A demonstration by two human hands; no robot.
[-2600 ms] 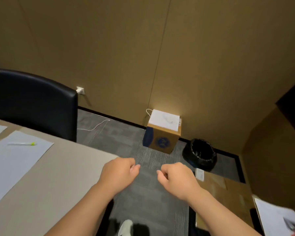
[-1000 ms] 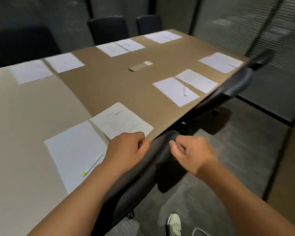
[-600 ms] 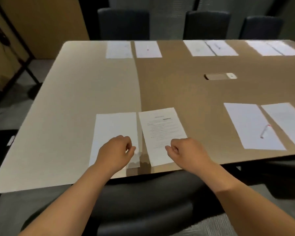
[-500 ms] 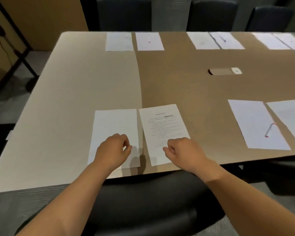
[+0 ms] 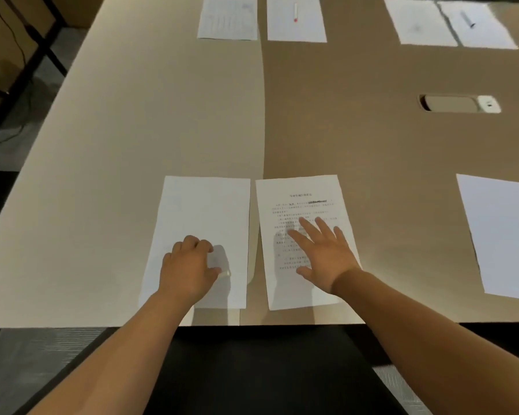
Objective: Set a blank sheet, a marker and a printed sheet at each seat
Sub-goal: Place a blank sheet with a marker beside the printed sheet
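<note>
A blank sheet [image 5: 204, 211] and a printed sheet [image 5: 300, 193] lie side by side at the near edge of the table [image 5: 117, 145]. My left hand [image 5: 189, 268] rests curled on the lower part of the blank sheet. The pale end of a marker [image 5: 226, 274] sticks out beside its thumb; the rest of the marker is hidden under the hand. My right hand [image 5: 324, 250] lies flat on the printed sheet with its fingers spread.
Across the table lie a printed sheet [image 5: 226, 18] and a blank sheet with a red-tipped marker [image 5: 295, 12], and another pair of sheets [image 5: 450, 23]. To the right is a further sheet [image 5: 504, 235]. A cable port [image 5: 459, 103] sits mid-table. A black chair back [image 5: 252, 369] is under my arms.
The view swung from the wall and floor to the table. Both hands came down onto the near sheets. The right hand opened flat; the left stayed curled, now over the marker.
</note>
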